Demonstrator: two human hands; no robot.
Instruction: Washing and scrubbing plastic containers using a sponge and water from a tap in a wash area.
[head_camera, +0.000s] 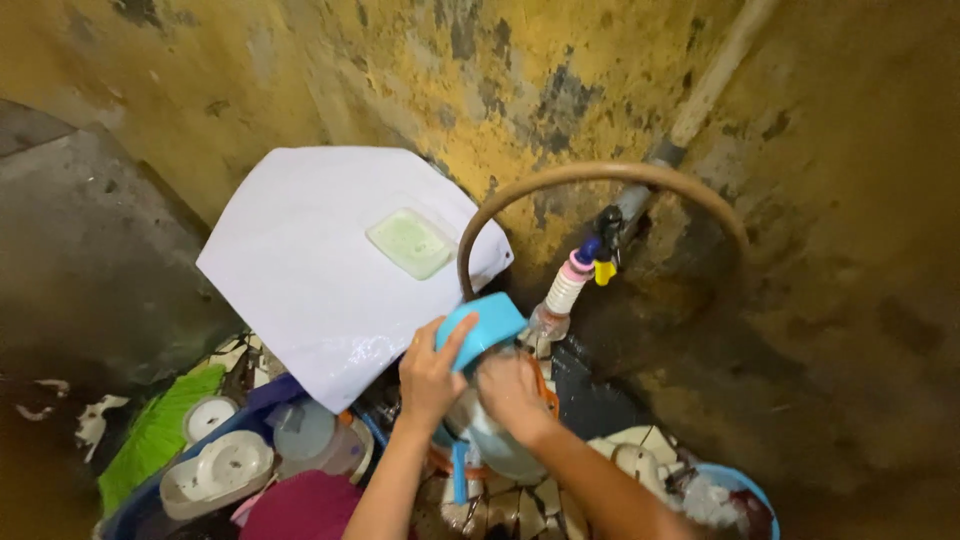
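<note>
Here the left hand (430, 375) grips a small round light-blue plastic bowl (482, 330) by its rim, thumb on the outside, tilted over an orange-rimmed basin (545, 400) low in the middle of the view. The right hand (510, 385) is closed against the bowl's lower side, blurred, so whether it holds a cloth or sponge cannot be told. The bowl looks light and stiff, probably wet and slippery; the rim is the sure place to hold. One bowl in hand, two hands at work. Behind stands one white plastic board (320, 260) bearing one pale green rectangular lid (411, 243), one curved brown hose (600, 172), one bottle with a pink-and-white ribbed cap (566, 285). Left, one green brush (160, 430), two white dishes (220, 455).
</note>
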